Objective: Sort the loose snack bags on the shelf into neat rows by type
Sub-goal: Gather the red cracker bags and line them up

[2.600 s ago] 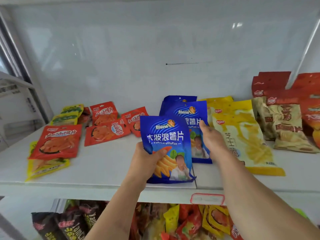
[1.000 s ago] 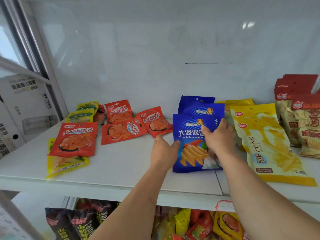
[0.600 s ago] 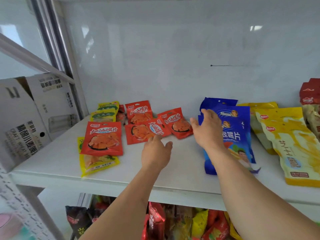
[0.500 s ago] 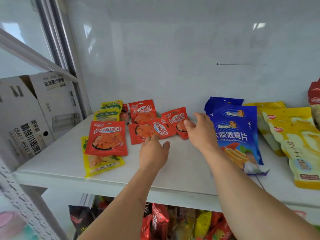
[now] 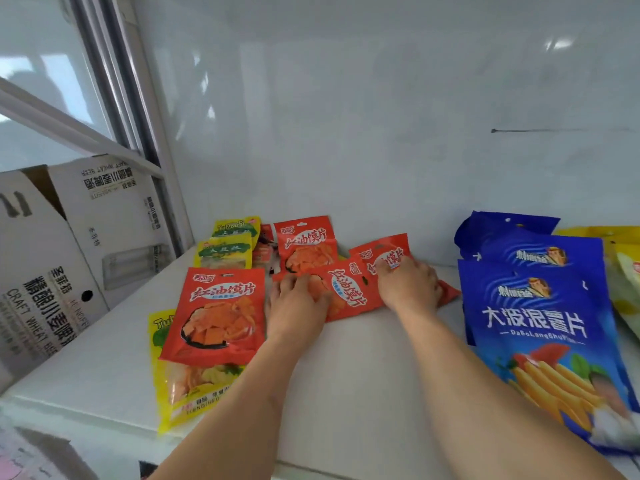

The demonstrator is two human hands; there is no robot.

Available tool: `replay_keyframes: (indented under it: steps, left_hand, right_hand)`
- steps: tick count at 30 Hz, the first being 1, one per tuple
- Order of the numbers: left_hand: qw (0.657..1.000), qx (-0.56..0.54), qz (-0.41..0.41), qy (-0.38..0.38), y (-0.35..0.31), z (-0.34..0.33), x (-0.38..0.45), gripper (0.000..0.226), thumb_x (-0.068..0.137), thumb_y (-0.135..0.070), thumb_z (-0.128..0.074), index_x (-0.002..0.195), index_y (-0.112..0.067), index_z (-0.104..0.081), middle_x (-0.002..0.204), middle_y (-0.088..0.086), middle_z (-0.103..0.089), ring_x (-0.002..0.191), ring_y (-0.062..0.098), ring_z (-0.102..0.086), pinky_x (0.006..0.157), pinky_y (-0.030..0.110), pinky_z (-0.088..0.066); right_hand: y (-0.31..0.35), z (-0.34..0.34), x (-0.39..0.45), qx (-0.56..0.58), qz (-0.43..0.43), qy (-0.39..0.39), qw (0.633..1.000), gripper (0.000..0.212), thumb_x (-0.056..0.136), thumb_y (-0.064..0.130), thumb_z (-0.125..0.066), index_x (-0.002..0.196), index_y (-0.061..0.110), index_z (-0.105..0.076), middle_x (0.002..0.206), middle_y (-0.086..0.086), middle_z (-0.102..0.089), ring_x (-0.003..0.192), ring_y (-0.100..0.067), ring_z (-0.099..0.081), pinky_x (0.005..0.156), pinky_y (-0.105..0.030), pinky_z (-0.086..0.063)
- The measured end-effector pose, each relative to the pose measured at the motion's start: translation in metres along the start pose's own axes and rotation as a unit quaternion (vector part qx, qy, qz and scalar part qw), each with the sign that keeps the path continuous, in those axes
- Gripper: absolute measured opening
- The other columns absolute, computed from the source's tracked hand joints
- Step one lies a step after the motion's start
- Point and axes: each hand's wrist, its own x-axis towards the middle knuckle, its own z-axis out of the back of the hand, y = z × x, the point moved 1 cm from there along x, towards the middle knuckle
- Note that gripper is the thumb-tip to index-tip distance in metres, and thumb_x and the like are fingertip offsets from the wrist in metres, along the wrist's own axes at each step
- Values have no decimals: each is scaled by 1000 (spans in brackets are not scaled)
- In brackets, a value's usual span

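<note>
Several red snack bags lie loose at the back left of the white shelf. My left hand is pressed down on the left end of a red bag lying sideways, fingers curled on it. My right hand covers a tilted red bag just behind it, whose corner sticks out to the right of the hand. Another red bag leans at the back. A larger red bag lies in front on a yellow bag. Blue chip bags lie stacked to the right.
Two yellow-green bags sit in the back left corner. Yellow bags peek in at the right edge. A white cardboard box stands left of the shelf, beside a metal upright. The white back wall is close behind the bags.
Both hands left the blue chip bags, which now lie stacked on the shelf, moved left and came down on two red bags. The view swung left and closer.
</note>
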Motion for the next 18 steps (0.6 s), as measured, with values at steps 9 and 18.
replay_keyframes:
  steps: [9, 18]
  left_hand:
    - [995, 58, 17, 73, 35, 16, 50, 79, 88, -61, -55, 152, -21, -35, 163, 8, -26, 152, 33, -16, 124, 49, -14]
    - [988, 81, -39, 125, 52, 40, 66, 100, 74, -59, -73, 151, -12, -30, 159, 15, -31, 150, 35, -24, 124, 47, -15]
  right_hand:
    - [33, -21, 5, -54, -15, 42, 998, 51, 101, 46, -32, 131, 17, -59, 136, -12, -59, 127, -35, -49, 103, -44, -39]
    - [32, -27, -11, -44, -86, 21, 995, 45, 90, 51, -47, 125, 27, -63, 129, -8, -61, 121, -37, -52, 99, -42, -43]
